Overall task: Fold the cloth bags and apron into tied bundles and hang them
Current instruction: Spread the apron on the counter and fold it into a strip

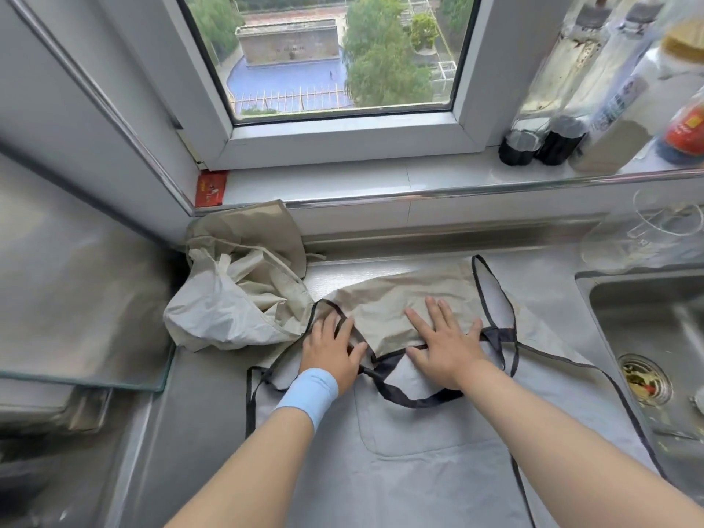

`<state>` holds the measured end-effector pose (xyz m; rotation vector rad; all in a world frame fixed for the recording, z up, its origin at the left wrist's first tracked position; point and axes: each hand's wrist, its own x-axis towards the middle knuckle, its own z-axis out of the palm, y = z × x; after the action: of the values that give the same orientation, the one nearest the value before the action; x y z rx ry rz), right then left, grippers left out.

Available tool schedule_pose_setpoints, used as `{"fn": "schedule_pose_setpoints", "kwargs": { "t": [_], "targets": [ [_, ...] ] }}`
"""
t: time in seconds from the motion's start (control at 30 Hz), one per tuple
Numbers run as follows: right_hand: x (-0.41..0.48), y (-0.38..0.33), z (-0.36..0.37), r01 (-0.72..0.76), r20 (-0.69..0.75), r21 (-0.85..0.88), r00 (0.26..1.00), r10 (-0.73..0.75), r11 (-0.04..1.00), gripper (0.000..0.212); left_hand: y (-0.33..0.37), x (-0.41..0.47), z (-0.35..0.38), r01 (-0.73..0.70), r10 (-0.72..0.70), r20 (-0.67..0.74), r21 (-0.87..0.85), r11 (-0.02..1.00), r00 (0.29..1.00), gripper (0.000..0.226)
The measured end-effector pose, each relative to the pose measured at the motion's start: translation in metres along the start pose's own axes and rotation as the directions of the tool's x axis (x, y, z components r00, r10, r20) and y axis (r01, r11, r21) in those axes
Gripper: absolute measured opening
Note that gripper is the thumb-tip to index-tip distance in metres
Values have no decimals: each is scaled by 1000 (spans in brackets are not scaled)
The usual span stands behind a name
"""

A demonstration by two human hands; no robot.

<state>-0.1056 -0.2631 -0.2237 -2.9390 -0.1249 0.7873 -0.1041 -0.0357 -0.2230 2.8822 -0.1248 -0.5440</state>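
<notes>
A: Entry, head view. Where did the apron (438, 443) lie?

B: Spread flat on the tabletop (198, 413), pocket up, beside the sink (647, 318); a beige panel (411, 295) with black trim lay across its far end; I could not tell whether that was the apron's own top turned over or a separate bag.

A: Hands?

B: Right hand (442, 337) lay palm down on the beige panel, fingers (430, 310) spread and straight, pressing; left hand (331, 352), blue wristband (308, 394) on the wrist, rested at the panel's left edge, fingers (337, 323) extended over the black trim, thumb apart; neither pinched anything.

A: Ties?

B: Black straps (400, 402) trailed loose over the grey cloth; no knot seen.

A: The bags?

B: A crumpled heap of beige bags (236, 299) sat in the corner under the window sill (343, 181), untouched by either hand.

A: Progress?

B: Judged early; at most one fold laid and being smoothed; no bundle rolled, none tied, nothing hung; no hook was in view; the bags were all left to do.
</notes>
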Motion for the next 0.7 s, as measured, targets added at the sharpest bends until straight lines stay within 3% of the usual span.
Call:
{"fn": "schedule_pose_setpoints", "kwargs": {
  "t": [0.13,0.3,0.4,0.47,0.57,0.63,0.7],
  "targets": [
    [14,1,-11,-41,-51,39,998,43,998,85,10,44,-21,-30,37,78,-92,995,996,61],
    [6,-12,0,105,-103,43,990,-100,994,81,11,77,-39,-32,38,116,-50,998,993,73],
    [8,-22,6,56,-53,18,997,-55,998,71,7,71,-44,-27,17,-44,-251,968,999,59],
    [13,-27,2,35,-20,-9,999,-35,999,69,0,48,-39,-100,27,-195,-371,923,980,49],
    [17,-37,-12,7,10,-5,1000,-7,1000,65,-21,1,-23,-144,-16,-371,-400,905,929,37],
    [9,-48,-16,-11,-85,10,996,12,1000,61,-36,-28,-14,-83,-105,-451,-377,923,886,31],
    [-7,-60,-13,36,-285,15,958,-30,999,61,-50,-56,-3,13,-198,-480,-362,932,855,27]
  ]
}}
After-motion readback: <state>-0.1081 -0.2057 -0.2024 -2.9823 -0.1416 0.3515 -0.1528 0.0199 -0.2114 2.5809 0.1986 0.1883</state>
